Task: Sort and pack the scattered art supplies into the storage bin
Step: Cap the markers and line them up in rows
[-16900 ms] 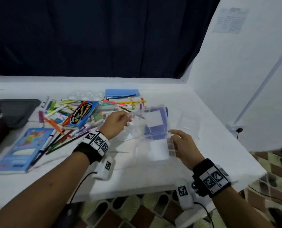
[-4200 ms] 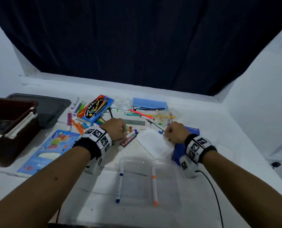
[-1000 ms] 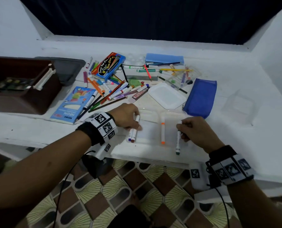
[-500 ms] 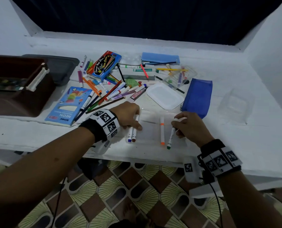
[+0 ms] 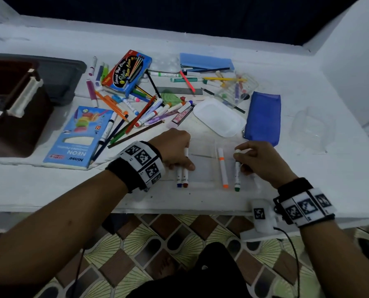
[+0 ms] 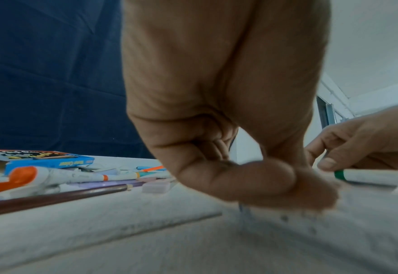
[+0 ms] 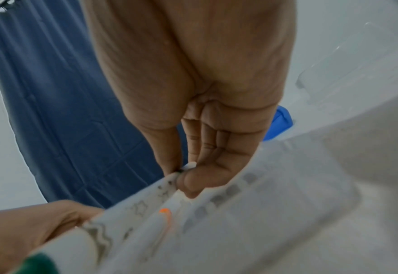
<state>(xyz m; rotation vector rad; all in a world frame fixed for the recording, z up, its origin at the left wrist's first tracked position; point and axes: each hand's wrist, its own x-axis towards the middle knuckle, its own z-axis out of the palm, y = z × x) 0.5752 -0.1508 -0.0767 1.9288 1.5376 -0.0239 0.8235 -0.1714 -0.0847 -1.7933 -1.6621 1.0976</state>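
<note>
Your left hand [image 5: 175,150] was down on the white table [image 5: 50,186], fingers curled over two white markers, the blue-tipped marker [image 5: 179,179] and the red-tipped marker [image 5: 185,168], lying side by side; your palm hid most of both barrels, and only the tips poked out toward you. From the left wrist view that hand [image 6: 216,111] blocked nearly everything, the thumb folded across underneath, and the markers could not be made out there at all.

Your right hand [image 5: 258,160] had the green-tipped marker [image 5: 236,175] pinched near its far end, thumb and fingers clamped on the barrel. The right wrist view showed that pinch, with the green tip [image 7: 38,265] blurred and cut off at the bottom corner. Just beside it lay the orange-tipped marker [image 5: 222,167], untouched.

All four markers sat on or in a clear tray [image 5: 202,168], so transparent that its edges were barely traceable; whether they lay inside it I couldn't tell.

Behind, the scattered pile [image 5: 140,110] of pens and pencils waited, with the neon marker box [image 5: 78,138], the watercolor box [image 5: 127,72], a white lid [image 5: 220,117] and the blue pouch [image 5: 263,119]. The brown storage bin [image 5: 9,117] stood far left, cut off by the frame, its contents too dark to read. A clear container [image 5: 312,130] at the right was almost invisible.
</note>
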